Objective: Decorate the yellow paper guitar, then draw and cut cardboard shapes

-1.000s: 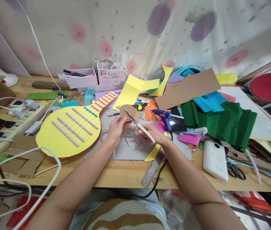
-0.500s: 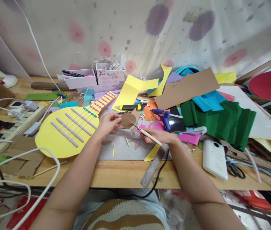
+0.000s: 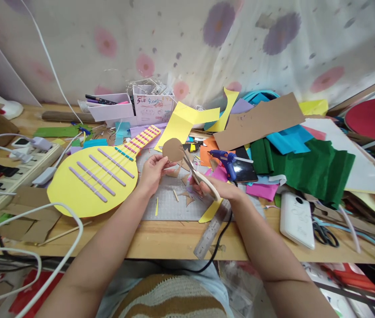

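Observation:
Between the thumb and fingers of my left hand (image 3: 154, 172) is a round piece of brown cardboard (image 3: 173, 149), held upright by its lower left edge. My right hand (image 3: 212, 183) grips white-handled scissors (image 3: 203, 177), their blades pointing up and left at the disc's right edge. Just left of my left hand lies a yellow paper guitar (image 3: 64, 183) with purple strips and pale strings. Beneath both hands is a grey cutting mat (image 3: 165, 210) strewn with cardboard scraps (image 3: 189, 198). A blue glue gun (image 3: 229, 162) rests right of the scissors.
A metal ruler (image 3: 209, 236) and black cord lie near the front edge. To the right are green crepe paper (image 3: 313, 165), a white power bank (image 3: 297, 218) and black scissors (image 3: 325, 234). Pen boxes (image 3: 152, 110) stand behind. At left are a power strip (image 3: 18, 181) and looping white cables.
The cardboard disc has been raised and turned face-on to me, its outline now rounder. My left hand has shifted slightly right. The scissors have rotated, showing their handle loops.

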### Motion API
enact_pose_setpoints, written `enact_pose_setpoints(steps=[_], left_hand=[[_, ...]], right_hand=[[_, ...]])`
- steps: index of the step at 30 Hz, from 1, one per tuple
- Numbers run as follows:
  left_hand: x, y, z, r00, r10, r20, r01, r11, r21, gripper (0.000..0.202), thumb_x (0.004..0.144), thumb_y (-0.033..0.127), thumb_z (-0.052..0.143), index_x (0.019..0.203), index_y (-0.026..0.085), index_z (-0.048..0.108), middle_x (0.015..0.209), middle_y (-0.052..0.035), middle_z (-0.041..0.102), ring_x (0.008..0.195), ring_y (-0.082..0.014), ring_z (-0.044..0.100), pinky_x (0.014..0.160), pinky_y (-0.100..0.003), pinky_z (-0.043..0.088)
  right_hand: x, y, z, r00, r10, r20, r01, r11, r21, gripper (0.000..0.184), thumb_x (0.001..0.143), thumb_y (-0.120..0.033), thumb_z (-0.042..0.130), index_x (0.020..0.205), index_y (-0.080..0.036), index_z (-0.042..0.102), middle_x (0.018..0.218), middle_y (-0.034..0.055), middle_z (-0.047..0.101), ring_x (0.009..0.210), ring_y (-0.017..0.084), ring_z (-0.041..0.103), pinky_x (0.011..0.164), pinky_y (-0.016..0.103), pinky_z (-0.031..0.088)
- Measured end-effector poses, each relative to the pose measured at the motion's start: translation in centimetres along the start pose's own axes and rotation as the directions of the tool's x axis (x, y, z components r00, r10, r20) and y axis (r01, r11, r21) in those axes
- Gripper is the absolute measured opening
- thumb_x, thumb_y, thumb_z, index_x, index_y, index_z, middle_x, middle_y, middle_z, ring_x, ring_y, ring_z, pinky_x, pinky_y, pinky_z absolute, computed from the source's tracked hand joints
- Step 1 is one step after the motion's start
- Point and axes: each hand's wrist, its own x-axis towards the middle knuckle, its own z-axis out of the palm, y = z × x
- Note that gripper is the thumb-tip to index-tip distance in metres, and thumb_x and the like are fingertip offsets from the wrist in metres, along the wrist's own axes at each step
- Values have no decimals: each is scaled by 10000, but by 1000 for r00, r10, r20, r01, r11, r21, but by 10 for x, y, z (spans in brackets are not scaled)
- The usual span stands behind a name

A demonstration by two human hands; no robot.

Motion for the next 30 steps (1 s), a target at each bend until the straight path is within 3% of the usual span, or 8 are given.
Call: enact_pose_setpoints(steps=[7,17,30], left_hand=[[-7,-9,10,999,33,-33,-34,999,-28,219,647,248,679,706,159,487,702,-9,635,738,-160,655,530,-230,519],[-5,-6,7,998,40,-50,-39,999,16,163,640,211,662,664,151,512,671,6,582,703,-140,621,528,-236,523],[0,-4,4,998,37,-59,-33,997,68,197,617,200,687,650,161,497,626,16,582,683,-148,630,479,-229,517]], right_hand=[[9,-3,14,999,38,-14,-37,999,33,580,739,-756,383,870,-192,429,647,-28,453,567,108,449,540,263,387],[10,-6,13,998,62,-4,-61,998,31,568,738,-755,383,870,-205,436,629,-32,460,553,109,443,529,261,369],[8,0,12,996,92,-22,-87,985,149,541,723,-717,473,809,-184,440,572,-50,418,490,80,398,484,238,339]])
